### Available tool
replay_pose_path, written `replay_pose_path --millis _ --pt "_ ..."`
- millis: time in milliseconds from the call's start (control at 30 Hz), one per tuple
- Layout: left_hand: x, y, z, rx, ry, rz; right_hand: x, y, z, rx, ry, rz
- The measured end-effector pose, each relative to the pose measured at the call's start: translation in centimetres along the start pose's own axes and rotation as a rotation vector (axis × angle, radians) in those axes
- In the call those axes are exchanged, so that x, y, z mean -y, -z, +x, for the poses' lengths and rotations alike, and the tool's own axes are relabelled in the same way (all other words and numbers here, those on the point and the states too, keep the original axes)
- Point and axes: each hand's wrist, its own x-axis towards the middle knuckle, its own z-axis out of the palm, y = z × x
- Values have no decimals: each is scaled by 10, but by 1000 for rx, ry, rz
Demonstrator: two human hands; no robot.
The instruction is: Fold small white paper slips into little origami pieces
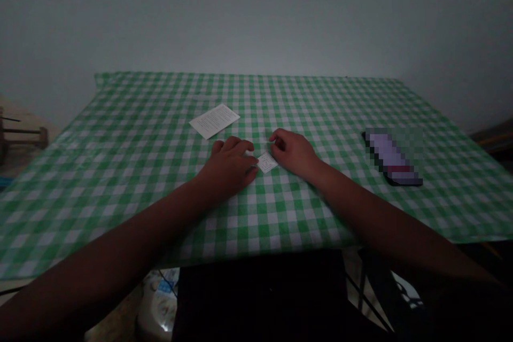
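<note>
A small white square of paper (267, 162) with printed lines lies between my two hands on a green-and-white checked tablecloth (304, 214). It looks folded, though I cannot be sure. At its left corner, the thumb and index finger of my left hand (230, 164) close on the edge while the other fingers arch over the cloth. My right hand (295, 152) rests at the paper's right side, its fingers curled and a gap between index finger and thumb. Nothing shows in that gap. Beyond my left hand lies a larger printed sheet (214, 121), flat and turned at an angle.
On the right of the table lies a phone (393, 160), its screen blurred out. A pale wall (256, 16) stands behind the table's far edge. Wooden furniture (24, 136) is at the far left. A shiny pale object (156, 304) sits below the table's front edge.
</note>
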Motion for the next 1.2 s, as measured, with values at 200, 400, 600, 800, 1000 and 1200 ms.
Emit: replay_pose_path --millis 200,400,600,800,1000,1200 --pt "-6 -3 -1 35 -161 5 4 12 -25 118 375 -10" --pt "1 -3 -1 68 -115 -100 10 5 -32 194 309 -82" --pt "5 -3 -1 81 -100 -136 10 -4 -32 32 229 12" --pt "8 -3 0 84 -103 -151 10 -7 -26 14 157 37" --pt "7 2 1 117 -80 -163 6 -5 -19 58 134 18" --pt "5 5 1 131 -59 -157 7 -1 -19 106 204 -27"
